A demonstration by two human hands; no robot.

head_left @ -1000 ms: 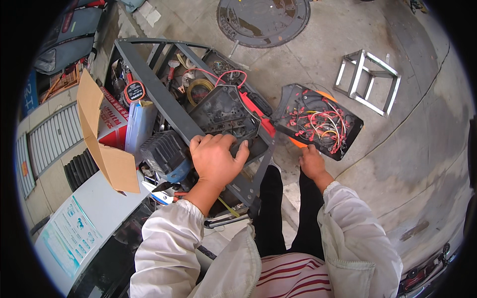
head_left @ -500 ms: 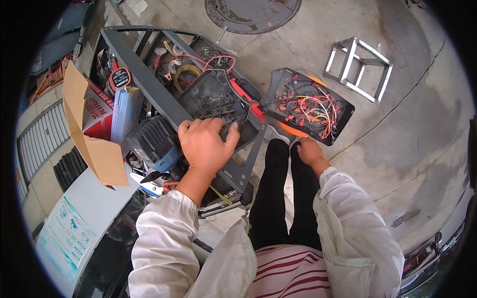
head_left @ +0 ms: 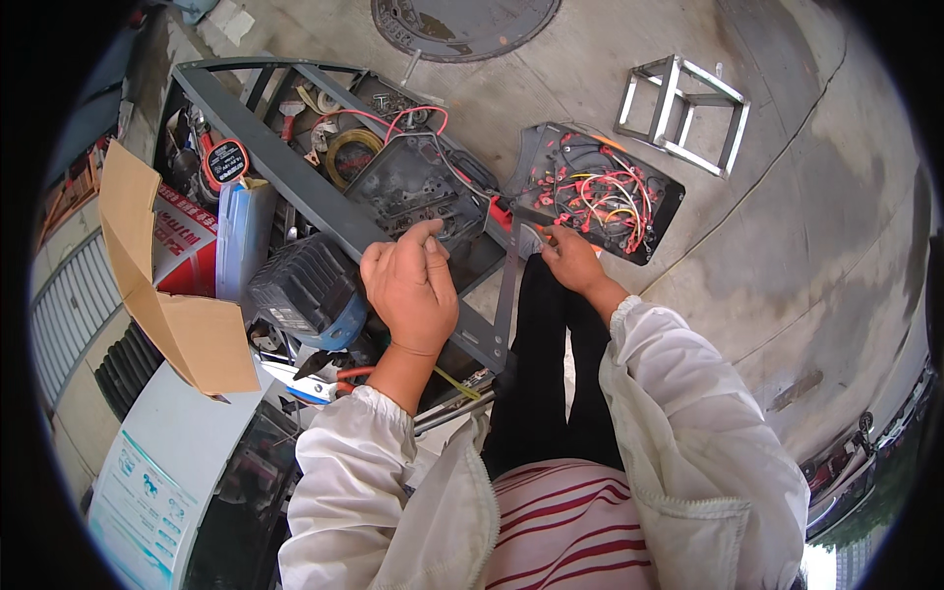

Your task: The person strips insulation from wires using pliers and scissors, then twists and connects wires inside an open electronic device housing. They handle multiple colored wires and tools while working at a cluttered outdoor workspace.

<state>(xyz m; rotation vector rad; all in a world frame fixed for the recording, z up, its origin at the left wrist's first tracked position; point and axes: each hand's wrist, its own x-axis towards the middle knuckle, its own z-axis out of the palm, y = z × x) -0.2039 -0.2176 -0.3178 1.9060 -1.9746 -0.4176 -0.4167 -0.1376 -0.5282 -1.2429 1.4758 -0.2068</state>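
My left hand [head_left: 411, 280] hovers over the near rail of a dark grey metal cart frame [head_left: 285, 152]. Its fingers are curled and the thumb is near the index finger; anything between them is too small to make out. Beyond it lies an open black bin [head_left: 418, 187] with small metal parts inside. My right hand [head_left: 580, 261] is closed on the near edge of a black tray with orange trim [head_left: 672, 202]. A tangle of red, white and yellow wires with terminals [head_left: 615, 202] fills this tray, which sits against the cart's right side.
Left of my left hand are a black-and-blue battery tool [head_left: 305, 290], an open cardboard box [head_left: 202, 339] and red-handled pliers [head_left: 324, 374]. A yellow tape roll [head_left: 354, 157] lies in the cart. On the concrete floor stand a metal cube frame [head_left: 678, 108] and a manhole cover [head_left: 467, 22].
My left hand's fingers have drawn together, thumb toward index. My right hand has moved up and left along the tray's near edge. The whole view has shifted slightly.
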